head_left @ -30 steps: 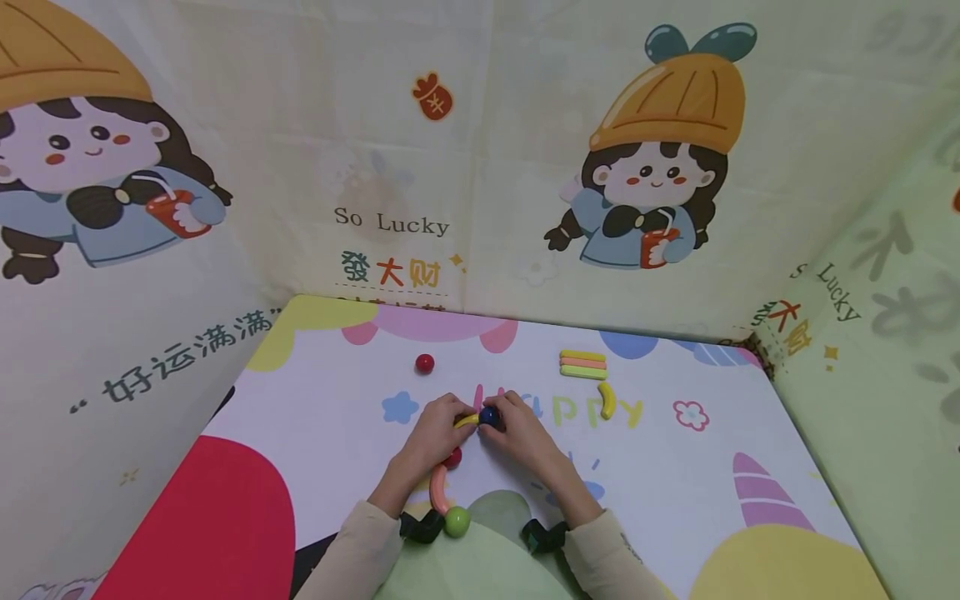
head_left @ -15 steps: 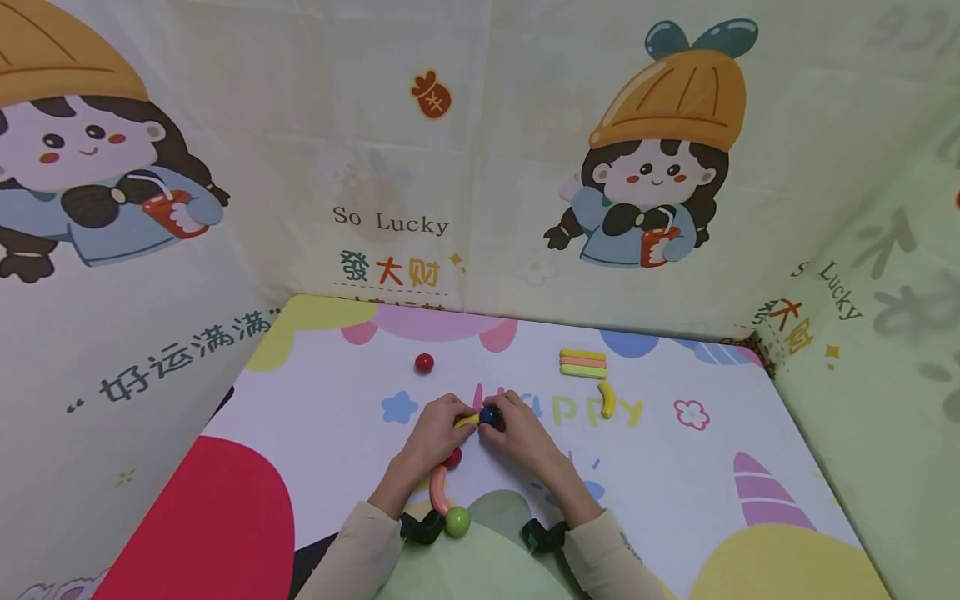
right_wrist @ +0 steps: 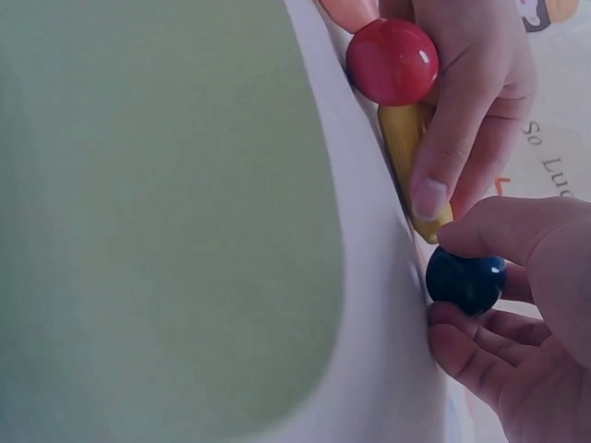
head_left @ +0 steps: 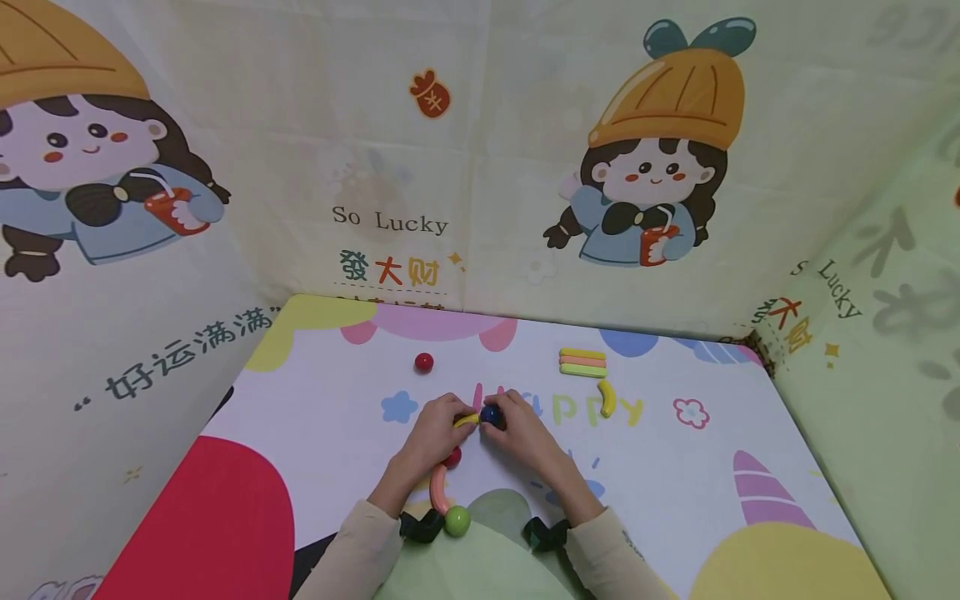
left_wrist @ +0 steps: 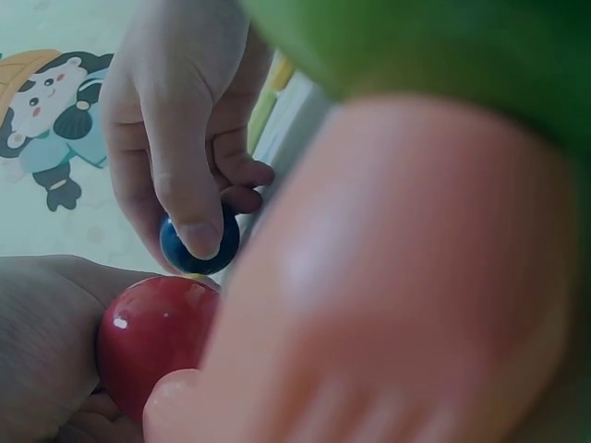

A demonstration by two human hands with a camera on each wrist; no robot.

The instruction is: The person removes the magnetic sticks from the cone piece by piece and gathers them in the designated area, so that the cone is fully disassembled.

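My left hand [head_left: 435,433] pinches a yellow rod [right_wrist: 399,152] between thumb and fingers. At the rod's near end sits a glossy red ball [right_wrist: 392,62], followed by a curved pink rod [head_left: 438,490] and a green ball [head_left: 457,522] close to my body, forming a chain. My right hand [head_left: 525,433] holds a dark blue ball [right_wrist: 466,280] by thumb and fingertips, right at the rod's far tip. Seen from the left wrist, the pink rod [left_wrist: 406,249] looms large in front, hiding much of the left hand, while the blue ball [left_wrist: 199,245] shows beyond the red one.
On the printed tabletop [head_left: 337,467], a loose red ball [head_left: 423,362] lies toward the back. Yellow, pink and light green straight bars [head_left: 582,363] lie side by side at back right, with a curved yellow rod [head_left: 607,400] just below them. Printed cloth walls [head_left: 495,167] surround the table.
The blue ball in my right hand has shifted very slightly to the right, away from the yellow rod's tip. My left hand and the other pieces stay where they were.
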